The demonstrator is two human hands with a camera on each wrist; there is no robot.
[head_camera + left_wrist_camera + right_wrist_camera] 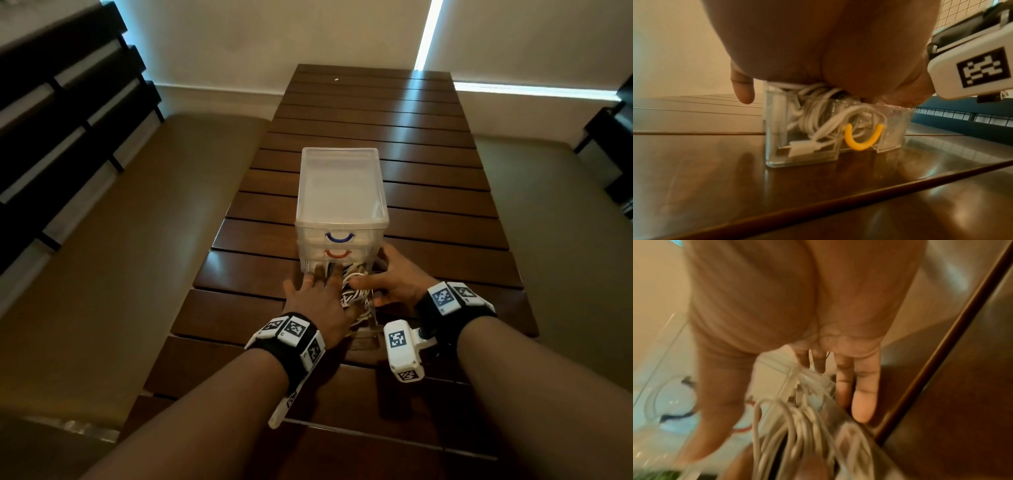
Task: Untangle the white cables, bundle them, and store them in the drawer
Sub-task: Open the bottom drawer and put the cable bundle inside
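Observation:
The white cables lie coiled in the bottom drawer, which is pulled out of a clear drawer unit. My left hand presses flat on the cables with spread fingers. My right hand is at the drawer's right side, thumb over the cables, straight fingers along the outer wall. In the left wrist view the cables fill the clear drawer behind its yellow handle, under my left hand. The blurred right wrist view shows the cables below my right hand.
The unit stands on a dark slatted wooden table. Above the pulled-out drawer sit two shut ones, the upper with a blue handle, the lower with a red handle. Dark shelving stands at the left, above the floor.

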